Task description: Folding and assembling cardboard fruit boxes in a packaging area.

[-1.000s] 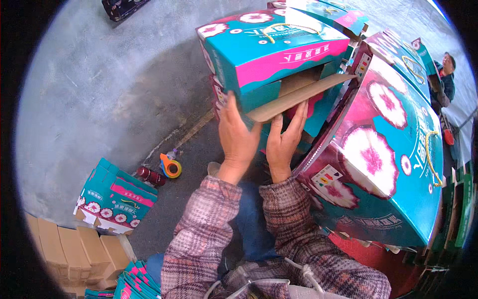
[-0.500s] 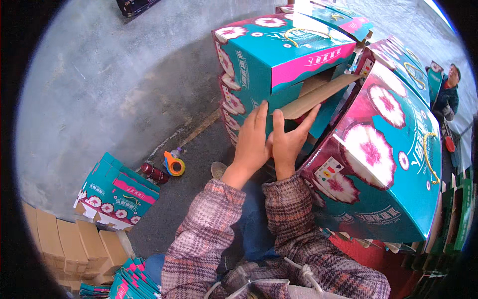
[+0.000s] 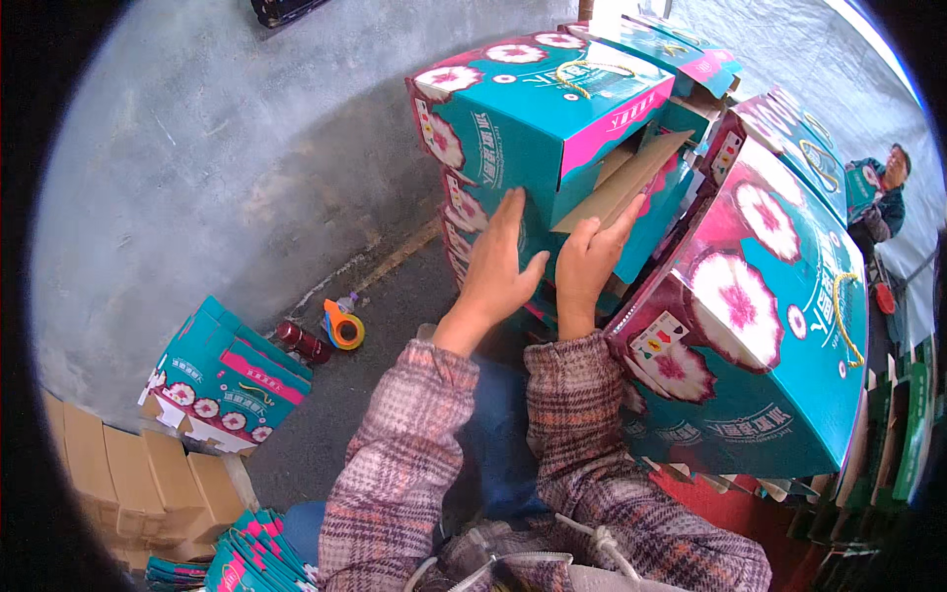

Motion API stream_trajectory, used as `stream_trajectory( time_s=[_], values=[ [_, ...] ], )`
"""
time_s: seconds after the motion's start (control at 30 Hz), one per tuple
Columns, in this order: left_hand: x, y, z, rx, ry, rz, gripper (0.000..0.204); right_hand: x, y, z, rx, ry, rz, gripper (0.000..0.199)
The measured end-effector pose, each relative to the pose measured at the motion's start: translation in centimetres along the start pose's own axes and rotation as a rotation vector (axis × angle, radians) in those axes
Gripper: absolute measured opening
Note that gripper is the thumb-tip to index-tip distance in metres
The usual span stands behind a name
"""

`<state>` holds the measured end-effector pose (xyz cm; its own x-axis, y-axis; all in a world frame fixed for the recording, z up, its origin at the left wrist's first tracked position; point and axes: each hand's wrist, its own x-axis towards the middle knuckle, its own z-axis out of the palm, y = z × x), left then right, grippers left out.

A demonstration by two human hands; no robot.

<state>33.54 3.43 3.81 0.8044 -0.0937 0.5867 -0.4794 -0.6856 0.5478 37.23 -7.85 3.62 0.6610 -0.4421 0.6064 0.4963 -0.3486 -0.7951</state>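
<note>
A teal and magenta carton (image 3: 538, 94) with a gold cord handle on top stands in front of me, its near side partly open. From that opening a brown-lined flap (image 3: 631, 183) sticks out at a slant. My left hand (image 3: 493, 271) is raised at the carton's left near corner, fingers stretched and thumb apart, holding nothing. Against the lower end of the flap rests my right hand (image 3: 589, 261), its fingers extended along the flap's outer face; part of the fingers is hard to make out. Close by on the right stands a similar large carton (image 3: 809, 395).
More cartons (image 3: 691, 59) stand behind. On the floor at left are an orange tape dispenser (image 3: 344, 326), a dark red bottle-like container (image 3: 304, 342), a flattened teal carton (image 3: 222, 380), brown cardboard boxes (image 3: 138, 483) and folded teal cartons (image 3: 258, 553). A person (image 3: 876, 192) is at far right.
My hands have moved apart, the right one shifting right along the flap. The flap tilts more steeply, and the front carton has shifted slightly left in view. The person at far right has moved.
</note>
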Motion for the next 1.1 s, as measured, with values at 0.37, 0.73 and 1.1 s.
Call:
stream_trajectory(
  time_s=[0.37, 0.73, 1.1],
  values=[
    [0.9, 0.3, 1.2, -0.074, -0.05, 0.043, 0.075, -0.2, -0.2, -0.5, 0.18, 0.146, 0.166, 0.06],
    [-9.0, 2.8, -3.9, -0.014, -0.28, -0.061, 0.059, -7.4, -1.0, -2.8, 0.478, 0.0, 0.168, 0.058],
    [-35.9, 5.1, -16.6, 0.243, -0.5, -0.587, 0.05, -17.9, 1.7, -9.4, 0.071, -0.943, -0.181, 0.044]
  ],
)
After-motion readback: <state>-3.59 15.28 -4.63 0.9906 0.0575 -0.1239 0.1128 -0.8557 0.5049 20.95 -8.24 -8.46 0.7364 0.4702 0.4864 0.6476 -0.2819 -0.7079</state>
